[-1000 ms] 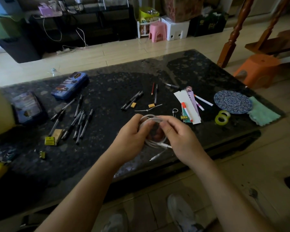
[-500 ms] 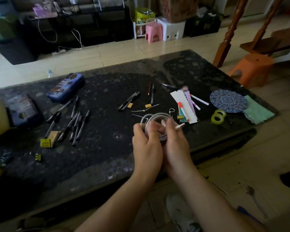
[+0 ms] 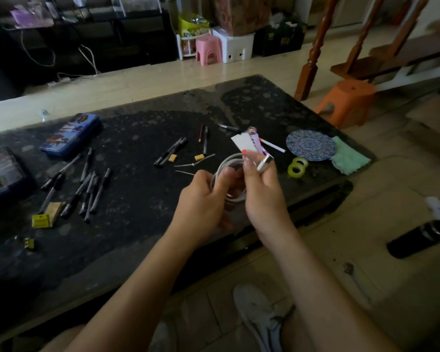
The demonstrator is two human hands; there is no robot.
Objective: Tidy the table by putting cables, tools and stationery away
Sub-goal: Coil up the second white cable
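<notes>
A coiled white cable [image 3: 226, 165] is held above the near right part of the dark table [image 3: 142, 199]. My left hand [image 3: 203, 199] grips the coil's left side. My right hand [image 3: 261, 191] pinches its right side, with the cable's plug end [image 3: 265, 162] sticking out between the fingers. Several dark pens [image 3: 87, 189] lie at the left, two more pens [image 3: 170, 154] near the middle. Erasers [image 3: 199, 157], a red pencil [image 3: 201, 132] and white paper with markers [image 3: 249, 143] lie beyond my hands.
A blue pencil case [image 3: 70, 135] and a dark case [image 3: 3, 171] sit at the left. A patterned coaster [image 3: 310, 145], green cloth [image 3: 348, 157] and tape rolls [image 3: 297, 168] are at the right. An orange stool [image 3: 346, 101] and a black cylinder [image 3: 419, 237] stand on the floor.
Both hands have kept winding the cable, shifting it to the right and farther over the table. The plug end now sticks up from my right fingers.
</notes>
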